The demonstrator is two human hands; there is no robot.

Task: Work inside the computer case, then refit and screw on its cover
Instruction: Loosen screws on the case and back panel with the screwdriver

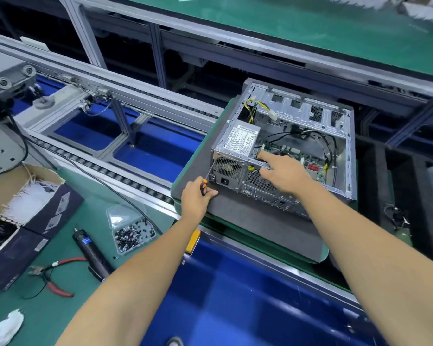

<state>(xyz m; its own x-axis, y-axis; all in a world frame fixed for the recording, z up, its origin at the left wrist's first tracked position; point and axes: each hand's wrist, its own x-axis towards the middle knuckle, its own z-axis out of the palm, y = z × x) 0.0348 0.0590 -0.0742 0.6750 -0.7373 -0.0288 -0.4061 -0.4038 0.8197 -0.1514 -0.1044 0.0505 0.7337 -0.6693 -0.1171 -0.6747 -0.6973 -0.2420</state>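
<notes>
An open grey computer case point(345, 136) lies on its side on a dark foam pad point(248, 216), its cover off and not in view. Inside sit a silver power supply point(238, 141), a green motherboard point(295, 151) and black and yellow cables. My left hand point(195, 198) grips a small screwdriver point(205, 182) with an orange and black handle, its tip up against the case's rear left corner. My right hand point(283, 171) reaches over the rear edge, index finger pointing at the spot beside the power supply, thumb on the rear panel near the fan grille.
On the green bench at left lie a clear box of dark screws point(133, 236), a black electric screwdriver point(91, 253), red-handled pliers point(55, 275) and open cardboard boxes point(23, 196). A roller conveyor point(105, 168) runs behind. A black foam tray point(398, 191) stands to the right.
</notes>
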